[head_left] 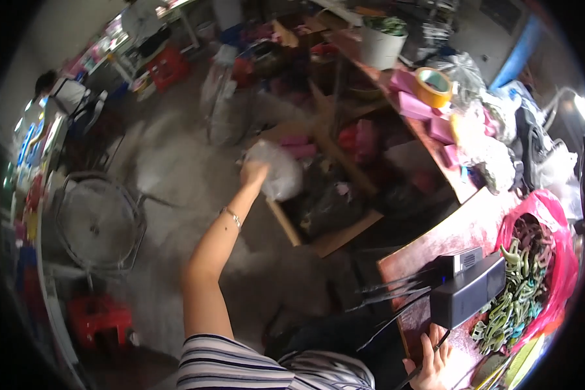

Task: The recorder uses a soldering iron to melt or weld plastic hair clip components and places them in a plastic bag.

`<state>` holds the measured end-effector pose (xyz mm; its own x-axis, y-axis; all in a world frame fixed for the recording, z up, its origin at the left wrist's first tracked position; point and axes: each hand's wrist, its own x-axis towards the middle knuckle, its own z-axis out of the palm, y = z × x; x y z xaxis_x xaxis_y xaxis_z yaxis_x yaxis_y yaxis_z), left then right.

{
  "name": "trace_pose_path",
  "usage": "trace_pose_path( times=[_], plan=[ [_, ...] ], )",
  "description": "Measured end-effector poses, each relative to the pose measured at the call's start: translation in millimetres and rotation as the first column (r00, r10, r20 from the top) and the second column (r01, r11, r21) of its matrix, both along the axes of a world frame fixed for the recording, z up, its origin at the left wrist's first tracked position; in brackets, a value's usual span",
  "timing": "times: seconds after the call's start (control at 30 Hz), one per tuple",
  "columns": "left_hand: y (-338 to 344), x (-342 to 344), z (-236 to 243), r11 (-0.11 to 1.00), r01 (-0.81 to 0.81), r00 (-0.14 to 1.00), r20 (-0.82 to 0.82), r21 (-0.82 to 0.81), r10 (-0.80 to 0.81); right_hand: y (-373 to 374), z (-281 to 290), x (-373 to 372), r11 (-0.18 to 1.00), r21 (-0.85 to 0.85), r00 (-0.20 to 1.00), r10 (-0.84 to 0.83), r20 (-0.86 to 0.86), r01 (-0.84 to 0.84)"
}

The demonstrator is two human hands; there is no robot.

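On the far left, a round wire rack (97, 221) stands on the grey floor, with a red stool (99, 316) near it. In the middle, the left hand (253, 173) reaches out and its fingers close on a clear plastic bag (276, 170). The bag hangs over a big open cardboard box (335, 221) on the floor. On the right, the right hand (430, 356) lies open on the red table (461, 227), touching a black box machine (468, 289). A pink bag of green clips (533, 273) sits just beside it.
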<state>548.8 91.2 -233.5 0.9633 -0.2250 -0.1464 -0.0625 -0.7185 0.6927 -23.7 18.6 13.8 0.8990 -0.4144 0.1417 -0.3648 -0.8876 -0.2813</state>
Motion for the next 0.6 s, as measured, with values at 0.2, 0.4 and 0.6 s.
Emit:
trace_pose_path(
  times=[0.2, 0.4, 0.6],
  plan=[
    [-91, -96, -65, 0.857, 0.464, 0.847, 0.172, 0.223, -0.503, -26, -30, -25, 1.0, 0.007, 1.0, 0.026, -0.004, -0.026],
    [-297, -295, 54, 0.214, 0.977, 0.19, 0.486, -0.007, -0.853, -16, -52, -40, 0.998, -0.051, 0.979, 0.048, 0.201, -0.038],
    [-286, -278, 144, 0.011, 0.998, 0.052, 0.703, -0.063, -0.709, 1, -43, -33, 0.986, -0.134, 0.95, -0.057, 0.306, 0.102]
  ],
)
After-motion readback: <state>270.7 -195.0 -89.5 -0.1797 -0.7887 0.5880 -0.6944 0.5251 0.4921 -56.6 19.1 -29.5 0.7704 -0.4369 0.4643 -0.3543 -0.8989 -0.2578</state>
